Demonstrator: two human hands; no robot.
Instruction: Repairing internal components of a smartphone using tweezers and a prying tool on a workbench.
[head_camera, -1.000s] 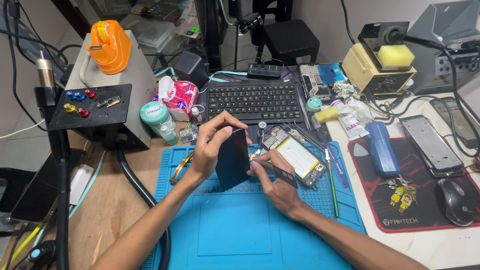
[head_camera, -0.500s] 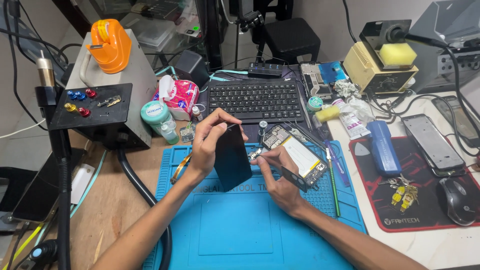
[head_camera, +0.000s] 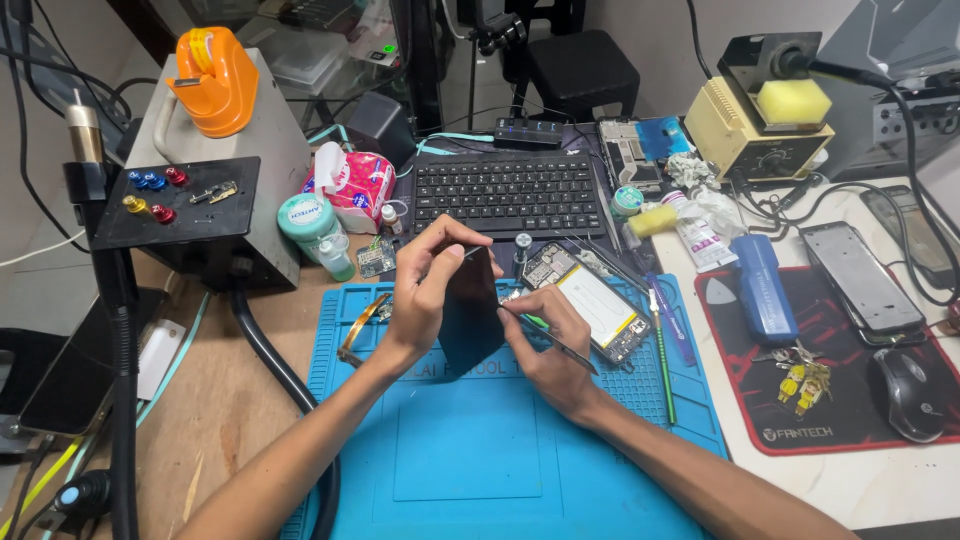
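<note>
Hands (head_camera: 490, 310) steady — panel (head_camera: 470, 315) upright, mat-edge.

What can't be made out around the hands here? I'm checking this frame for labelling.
Head view:
- Tweezers tip: hidden behind the dark panel.
- Panel's far face: turned away.
- Left hand fingertips: wrapped behind the panel.
- Opened phone parts: too small.
- Right hand palm: faces down.

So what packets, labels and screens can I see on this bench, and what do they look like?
Tissue packet: pink and white, soft, left of the keyboard.
Round tub: teal lid with a pale label, beside the packet.
Dark panel: flat, black, in the left hand.
Phone: dark screen, lying on the red mat.
</note>
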